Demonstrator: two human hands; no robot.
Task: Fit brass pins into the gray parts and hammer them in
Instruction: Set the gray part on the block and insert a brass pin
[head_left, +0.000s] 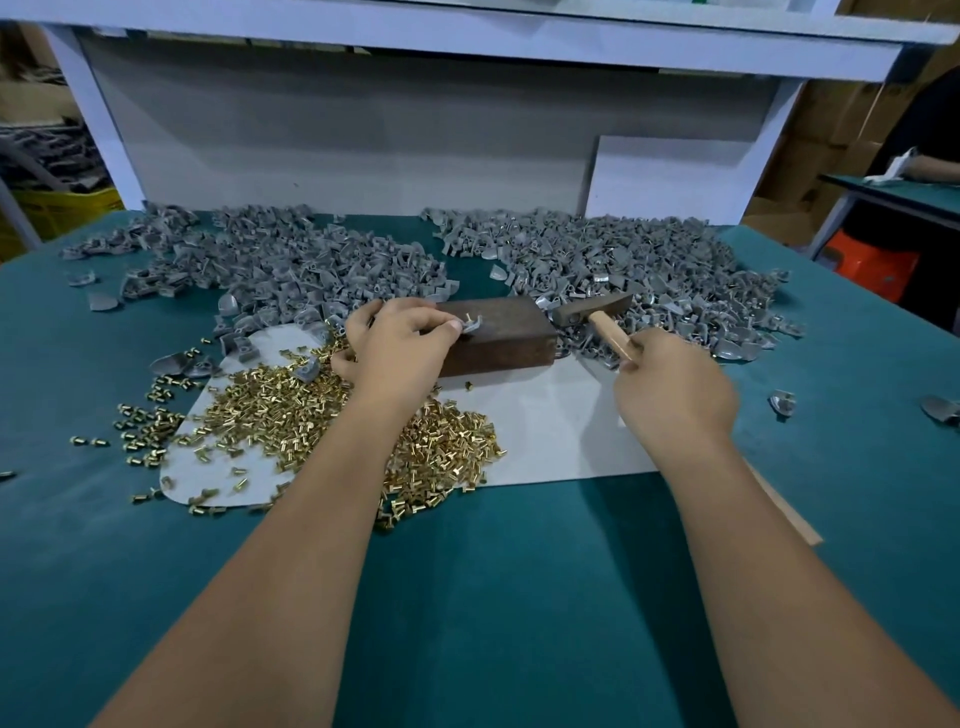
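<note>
**Pin seated, hammer ready**

My left hand (402, 338) pinches one gray part (471, 326) on top of the wooden block (498, 338), its fingers (441, 326) curled tight at the part's edge, a brass pin (469, 315) standing up out of it. My right hand (670, 382) wraps the hammer (597, 312) handle, head low just beside the block. I'd keep the part flat, clear my fingertips, and strike squarely down on the pin head with short taps.

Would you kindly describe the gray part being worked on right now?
Find the dark wooden block mid-table. On its top, at the left hand fingertips, sits one gray part. Unlike the heaped ones, a brass pin stands up from it.
</note>
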